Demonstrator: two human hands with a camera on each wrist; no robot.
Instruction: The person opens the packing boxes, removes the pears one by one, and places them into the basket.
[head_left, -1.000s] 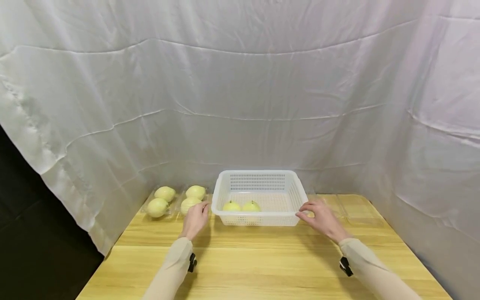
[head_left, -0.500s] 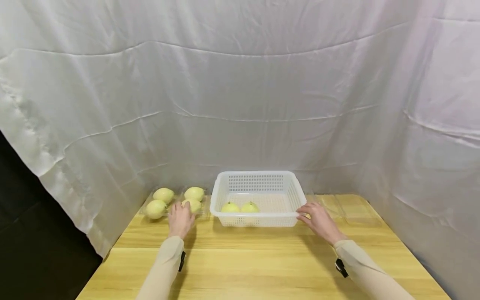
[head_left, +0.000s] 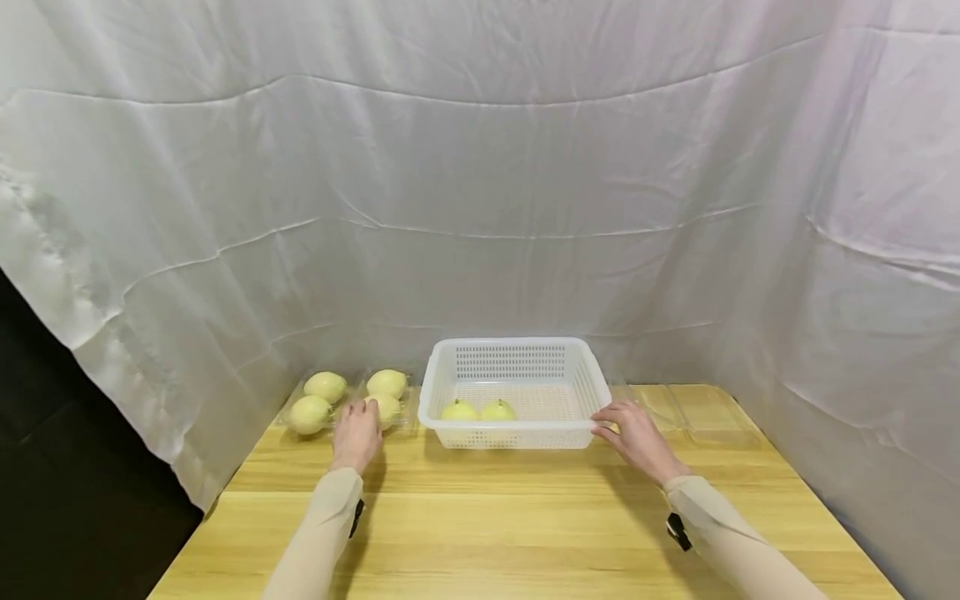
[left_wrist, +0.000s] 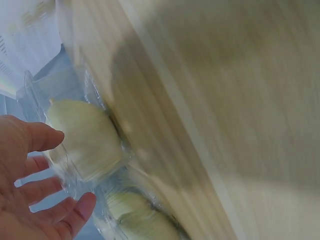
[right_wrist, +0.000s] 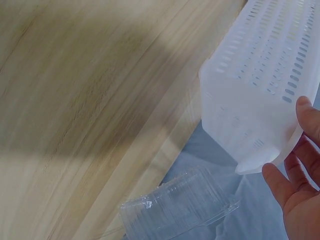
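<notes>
Plastic lies between the thumb and fingers of my right hand (head_left: pixel 633 437), which pinch narrowly on the front right corner of a white, rectangular, perforated plastic basket (head_left: pixel 555 437). The basket sits upright on a pale yellow, wood-grained tabletop (head_left: pixel 480 525). Inside it, by its front wall and toward its left end, two round, pale yellow-green fruits (head_left: pixel 459 410) rest side by side, stems up.

My left hand (head_left: pixel 355 439) is to the left of the basket, its grip wide, the thumb standing apart from loosely spread fingers. It is at a clear, thin plastic pack (left_wrist: pixel 65 82) just left of the basket, which holds two plump, pale yellow fruits (head_left: pixel 387 383), one behind the other. The left wrist view is blurred, so I cannot be sure whether my fingers touch that pack or only sit beside it. Farther left of the basket, a second clear plastic pack (left_wrist: pixel 116 182) holds a matching pair of fruits (head_left: pixel 310 414).

To the right of the basket lies a ridged, clear plastic container (right_wrist: pixel 175 205). Behind the basket hangs a silvery-white, creased cloth curtain (head_left: pixel 525 167). Beige sleeves (head_left: pixel 315 525) cover my forearms, reaching in from the basket's front.
</notes>
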